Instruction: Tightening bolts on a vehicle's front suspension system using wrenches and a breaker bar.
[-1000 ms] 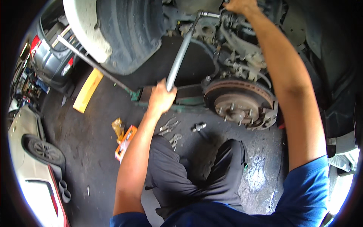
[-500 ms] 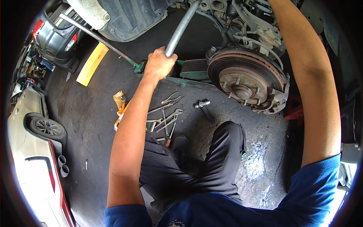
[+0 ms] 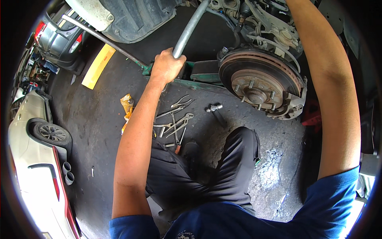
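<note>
My left hand [image 3: 168, 66] is closed around the lower end of a grey metal pipe [image 3: 191, 30], which slants up to the right toward the car's underside. My right forearm reaches up past the top edge, so my right hand is out of view. Below that arm sits a rusty brake disc [image 3: 258, 77] with bare wheel studs and a brake caliper [image 3: 292, 105] at its lower right. Suspension arms [image 3: 278, 34] show above the disc. The pipe's far end lies among parts at the upper edge and cannot be made out.
A green floor jack [image 3: 191, 84] with a long handle [image 3: 107, 42] lies behind my left hand. Pliers, wrenches [image 3: 175, 123] and a hammer [image 3: 215, 107] lie on the floor by my knees. A yellow block [image 3: 98, 67] and parked cars [image 3: 38, 131] are at the left; a red stand [image 3: 312, 115] is at the right.
Hardly anything differs. My left hand keeps its hold on the pipe with a very slight shift, and the view has moved a little.
</note>
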A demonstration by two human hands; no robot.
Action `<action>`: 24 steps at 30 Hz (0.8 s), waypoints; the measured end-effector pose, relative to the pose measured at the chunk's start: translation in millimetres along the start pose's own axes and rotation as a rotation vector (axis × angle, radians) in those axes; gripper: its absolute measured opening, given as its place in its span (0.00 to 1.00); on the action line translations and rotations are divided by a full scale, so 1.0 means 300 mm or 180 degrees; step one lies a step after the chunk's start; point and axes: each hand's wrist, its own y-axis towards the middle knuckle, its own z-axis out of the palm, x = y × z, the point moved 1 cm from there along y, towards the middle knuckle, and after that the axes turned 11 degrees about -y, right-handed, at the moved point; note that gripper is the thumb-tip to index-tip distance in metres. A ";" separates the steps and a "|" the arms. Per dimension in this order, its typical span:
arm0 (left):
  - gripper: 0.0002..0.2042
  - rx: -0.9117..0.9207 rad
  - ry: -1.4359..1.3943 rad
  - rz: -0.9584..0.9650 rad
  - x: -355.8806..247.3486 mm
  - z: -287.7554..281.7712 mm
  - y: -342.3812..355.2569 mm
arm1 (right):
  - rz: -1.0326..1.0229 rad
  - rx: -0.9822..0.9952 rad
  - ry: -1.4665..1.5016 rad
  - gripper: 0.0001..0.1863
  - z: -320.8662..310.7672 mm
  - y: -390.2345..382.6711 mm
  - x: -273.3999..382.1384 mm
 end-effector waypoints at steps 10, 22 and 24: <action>0.19 0.0035 -0.0062 0.0006 -0.033 -0.004 -0.027 | -0.0011 0.0000 0.0054 0.42 0.003 -0.002 -0.003; 0.22 -0.0065 -0.0050 0.0257 0.011 -0.007 0.005 | 0.0055 -0.0144 0.0040 0.43 0.009 0.025 0.000; 0.20 -0.0124 -0.0054 0.0292 0.013 -0.001 0.006 | -0.0053 -0.0014 0.0073 0.44 0.009 0.020 -0.007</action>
